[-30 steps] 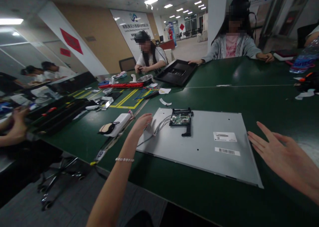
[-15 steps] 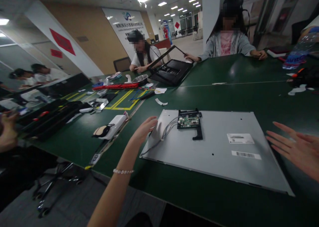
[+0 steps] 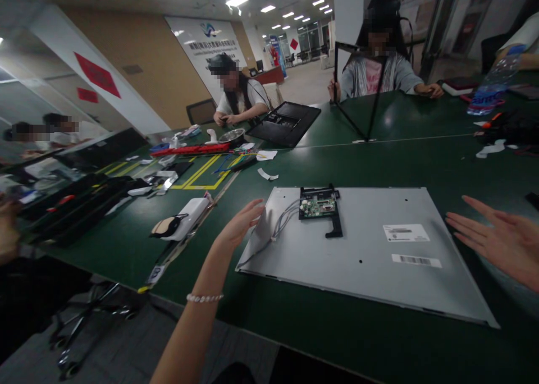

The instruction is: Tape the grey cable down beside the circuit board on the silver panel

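A flat grey metal-backed display panel (image 3: 307, 260) lies on the green table in front of me. Fixed near its far edge is a small green circuit board (image 3: 319, 205) in a black bracket (image 3: 335, 227), with grey cables (image 3: 283, 220) running off to the left. Two white labels show on the right half, one of them a barcode label (image 3: 416, 260). My left hand (image 3: 241, 225) is beside the panel's left edge, fingers extended, holding nothing. Beyond the right edge my right hand (image 3: 494, 241) is spread and empty. Whether either hand touches the panel, I cannot tell.
Across the table a person holds up a thin black frame (image 3: 370, 106). A black back cover (image 3: 286, 124) lies left of it. A white device (image 3: 189, 218), a metal bowl (image 3: 232, 136) and wires are on the left. A water bottle (image 3: 490, 86) stands far right.
The person across has lifted the black frame off the back cover and moved it right, standing it upright. My hands and the panel stay nearly the same; the view has shifted slightly.
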Available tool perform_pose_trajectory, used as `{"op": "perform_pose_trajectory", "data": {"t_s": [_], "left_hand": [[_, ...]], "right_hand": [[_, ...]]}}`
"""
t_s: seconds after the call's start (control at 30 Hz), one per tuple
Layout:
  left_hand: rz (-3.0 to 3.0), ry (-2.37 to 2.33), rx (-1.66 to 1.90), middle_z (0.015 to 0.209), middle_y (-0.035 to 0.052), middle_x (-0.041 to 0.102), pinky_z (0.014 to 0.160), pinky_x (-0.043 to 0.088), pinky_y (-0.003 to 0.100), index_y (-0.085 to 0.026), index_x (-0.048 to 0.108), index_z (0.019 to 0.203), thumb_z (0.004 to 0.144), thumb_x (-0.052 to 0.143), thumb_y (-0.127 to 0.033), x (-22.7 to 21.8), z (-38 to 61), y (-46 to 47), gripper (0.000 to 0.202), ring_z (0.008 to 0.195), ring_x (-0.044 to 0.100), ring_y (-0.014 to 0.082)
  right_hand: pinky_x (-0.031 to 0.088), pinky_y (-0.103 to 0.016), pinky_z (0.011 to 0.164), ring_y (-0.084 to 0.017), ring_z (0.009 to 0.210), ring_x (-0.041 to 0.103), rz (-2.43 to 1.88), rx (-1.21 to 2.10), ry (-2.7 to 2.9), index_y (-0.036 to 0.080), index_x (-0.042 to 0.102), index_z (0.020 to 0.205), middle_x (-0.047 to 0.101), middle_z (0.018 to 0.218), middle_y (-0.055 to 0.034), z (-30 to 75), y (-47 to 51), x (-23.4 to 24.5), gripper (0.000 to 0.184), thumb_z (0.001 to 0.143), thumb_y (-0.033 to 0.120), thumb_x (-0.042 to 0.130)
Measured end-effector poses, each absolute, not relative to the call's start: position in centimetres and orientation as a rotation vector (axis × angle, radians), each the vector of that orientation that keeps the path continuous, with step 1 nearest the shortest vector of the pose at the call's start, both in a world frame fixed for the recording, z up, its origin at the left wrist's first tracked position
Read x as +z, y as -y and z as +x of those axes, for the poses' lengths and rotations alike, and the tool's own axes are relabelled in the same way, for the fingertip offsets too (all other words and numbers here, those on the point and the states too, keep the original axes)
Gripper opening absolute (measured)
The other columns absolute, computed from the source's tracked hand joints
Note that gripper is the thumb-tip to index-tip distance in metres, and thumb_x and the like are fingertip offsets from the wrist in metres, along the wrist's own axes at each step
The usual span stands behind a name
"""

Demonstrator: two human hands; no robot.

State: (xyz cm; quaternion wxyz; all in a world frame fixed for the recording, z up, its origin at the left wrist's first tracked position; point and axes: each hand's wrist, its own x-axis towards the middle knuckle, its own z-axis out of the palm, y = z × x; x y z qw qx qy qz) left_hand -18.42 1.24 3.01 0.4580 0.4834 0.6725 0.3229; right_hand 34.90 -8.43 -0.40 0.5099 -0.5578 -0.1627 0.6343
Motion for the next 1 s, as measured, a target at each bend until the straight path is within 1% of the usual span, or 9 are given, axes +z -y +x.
{"op": "perform_pose_trajectory", "data": {"t_s": [0.07,0.17,0.3,0.47,0.6,0.73,0.9,1.0], "left_hand": [[1.199,-1.638,0.795,0.137,0.0082,0.056,0.107,0.037,0.036,-0.026,0.055,0.131,0.078,0.067,-0.044,3.0,-18.3,-1.2,0.058,0.131,0.046,0.0252],[1.211,-1.637,0.795,0.137,0.0087,0.055,0.106,0.037,0.037,-0.025,0.055,0.132,0.077,0.067,-0.045,3.1,-17.8,-0.9,0.059,0.130,0.047,0.0263],[1.244,-1.658,0.783,0.138,0.0075,0.054,0.106,0.036,0.037,-0.025,0.057,0.129,0.079,0.065,-0.044,3.5,-16.5,-0.2,0.054,0.132,0.044,0.0268],[1.233,-1.649,0.799,0.137,0.0086,0.055,0.107,0.034,0.039,-0.023,0.054,0.131,0.080,0.064,-0.043,3.9,-15.1,0.6,0.056,0.132,0.043,0.0265],[1.230,-1.640,0.810,0.137,0.0084,0.055,0.108,0.033,0.040,-0.024,0.055,0.131,0.081,0.063,-0.043,3.7,-14.7,0.9,0.054,0.132,0.043,0.0269],[1.241,-1.621,0.805,0.138,0.0075,0.055,0.107,0.033,0.039,-0.025,0.056,0.130,0.082,0.062,-0.044,3.6,-14.3,1.2,0.052,0.132,0.043,0.0266],[1.253,-1.594,0.804,0.138,0.0066,0.055,0.107,0.034,0.037,-0.025,0.055,0.131,0.082,0.061,-0.046,3.5,-13.4,1.7,0.054,0.132,0.043,0.0264],[1.246,-1.595,0.805,0.141,0.0069,0.053,0.109,0.032,0.037,-0.024,0.054,0.131,0.082,0.060,-0.045,3.4,-12.9,2.0,0.054,0.133,0.043,0.0258]], "right_hand": [[0.049,-0.034,0.091,-0.027,0.131,0.048,-1.337,1.526,0.386,0.041,0.052,0.136,0.055,0.140,-0.0084,35.0,8.4,-0.7,0.065,0.074,0.056,0.063],[0.046,-0.035,0.094,-0.027,0.130,0.049,-1.337,1.511,0.391,0.041,0.050,0.138,0.054,0.142,-0.0086,35.3,8.4,-1.1,0.067,0.074,0.055,0.064],[0.046,-0.035,0.094,-0.027,0.127,0.053,-1.354,1.450,0.382,0.042,0.046,0.140,0.055,0.141,-0.0099,35.6,8.8,-1.1,0.069,0.075,0.055,0.064],[0.048,-0.035,0.091,-0.026,0.125,0.054,-1.372,1.434,0.381,0.045,0.041,0.142,0.058,0.138,-0.0087,35.8,9.3,-0.5,0.073,0.074,0.057,0.064],[0.049,-0.036,0.090,-0.027,0.124,0.055,-1.406,1.398,0.362,0.047,0.044,0.140,0.061,0.133,-0.0081,36.6,9.2,-0.9,0.073,0.071,0.059,0.064],[0.048,-0.036,0.092,-0.027,0.122,0.058,-1.416,1.385,0.369,0.046,0.045,0.140,0.063,0.131,-0.0096,37.4,9.3,-1.1,0.073,0.071,0.061,0.063],[0.043,-0.042,0.100,-0.029,0.123,0.057,-1.457,1.293,0.377,0.048,0.051,0.135,0.061,0.132,-0.0115,37.2,9.2,-0.5,0.067,0.070,0.062,0.062],[0.038,-0.045,0.105,-0.030,0.126,0.053,-1.465,1.248,0.377,0.049,0.054,0.131,0.063,0.127,-0.0119,37.0,9.2,-0.3,0.066,0.068,0.062,0.063]]}}
